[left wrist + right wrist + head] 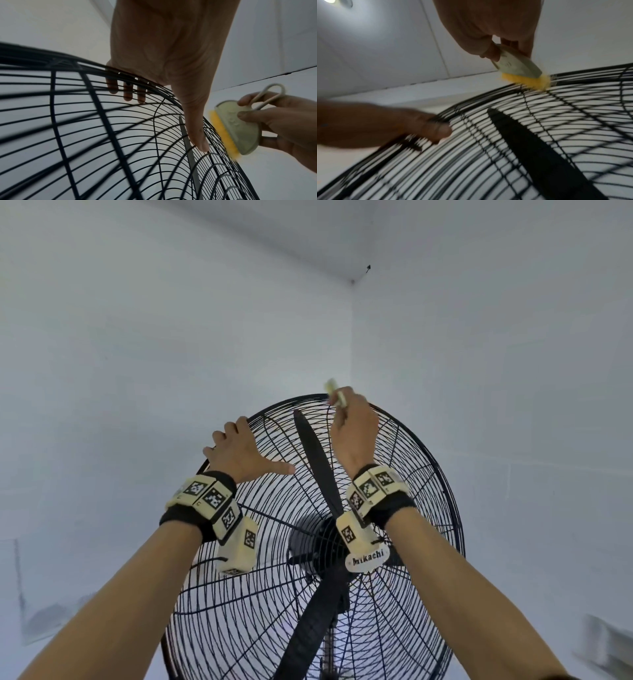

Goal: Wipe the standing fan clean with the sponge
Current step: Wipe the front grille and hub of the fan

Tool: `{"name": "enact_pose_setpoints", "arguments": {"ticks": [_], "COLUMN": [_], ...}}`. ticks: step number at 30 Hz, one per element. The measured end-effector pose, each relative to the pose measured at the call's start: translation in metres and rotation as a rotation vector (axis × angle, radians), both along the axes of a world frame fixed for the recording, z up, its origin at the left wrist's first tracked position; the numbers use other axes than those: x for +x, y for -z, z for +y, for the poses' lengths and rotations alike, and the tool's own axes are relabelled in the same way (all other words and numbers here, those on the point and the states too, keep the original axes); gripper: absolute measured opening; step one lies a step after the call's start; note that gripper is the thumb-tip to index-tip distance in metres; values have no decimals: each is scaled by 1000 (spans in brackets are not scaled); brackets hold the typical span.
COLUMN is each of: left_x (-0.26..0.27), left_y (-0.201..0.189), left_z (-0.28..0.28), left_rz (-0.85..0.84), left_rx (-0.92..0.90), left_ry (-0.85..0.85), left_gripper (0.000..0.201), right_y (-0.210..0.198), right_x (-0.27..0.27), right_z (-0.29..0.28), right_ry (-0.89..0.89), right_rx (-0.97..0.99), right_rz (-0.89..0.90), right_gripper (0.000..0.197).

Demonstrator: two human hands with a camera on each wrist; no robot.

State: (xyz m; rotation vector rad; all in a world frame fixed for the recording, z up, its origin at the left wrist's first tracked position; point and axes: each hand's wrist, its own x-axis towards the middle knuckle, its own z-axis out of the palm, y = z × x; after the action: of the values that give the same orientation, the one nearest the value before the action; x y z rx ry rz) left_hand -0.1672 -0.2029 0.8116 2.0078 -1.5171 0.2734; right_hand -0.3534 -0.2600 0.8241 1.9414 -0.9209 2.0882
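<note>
You're mid-wipe: your right hand (354, 428) pinches the sponge (526, 79) against the fan (411, 594) rim, top centre; your left hand (236, 451) hooks over the rim; next, sweep along it

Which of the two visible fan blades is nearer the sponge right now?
The upper blade, pointing up toward the cage's top rim, where the right hand holds the sponge. The lower blade hangs below the hub.

Standing fan (394, 594): black wire grille, black blades; white badge (368, 560) with black lettering. Sponge (223, 134): yellow pad under a pale grey-green holder (same tone on its loop handle). Wrist bands (212, 501): cream blocks bearing black-and-white square codes, on black straps. Walls (137, 354): plain white.
</note>
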Motion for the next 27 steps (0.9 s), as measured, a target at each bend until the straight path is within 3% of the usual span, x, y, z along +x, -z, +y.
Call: {"name": "enact_pose_setpoints", "arguments": {"ticks": [4,6,10,14,16,19,22,25,27], "left_x": [0,1,6,4,1,-4,-9,-12,-13], "left_y": [2,5,21,27,25,24,25,27,30], "left_z": [-3,-1,7,14,15,15,18,23,25], "left_rz": [-2,-6,-11,-14,-18,-18,-17,-27,-34], "left_rx": [-24,-36,-45,-60,-47,-49,-60,-72,-85], "left_ry": [-20,-26,-16,-56,-72,-89,-96,-105,-114], "left_gripper": [143,144,149,148,147,146,142,137,137], "right_y": [25,26,11,11,25,41,33,24,30], "right_x": [24,18,-26,-48,-35,-14,-22,-49,-56], "right_z": [36,41,12,-2,6,32,42,24,14], "right_ry": [-327,-402,-110,14,0,-202,-322,-129,-10], "right_rx": [-67,-45,-16,11,-2,-67,-28,37,72], "right_rz": [232,267,189,77,175,361,323,104,126], "right_gripper": [18,17,13,17,22,25,20,17,18]}}
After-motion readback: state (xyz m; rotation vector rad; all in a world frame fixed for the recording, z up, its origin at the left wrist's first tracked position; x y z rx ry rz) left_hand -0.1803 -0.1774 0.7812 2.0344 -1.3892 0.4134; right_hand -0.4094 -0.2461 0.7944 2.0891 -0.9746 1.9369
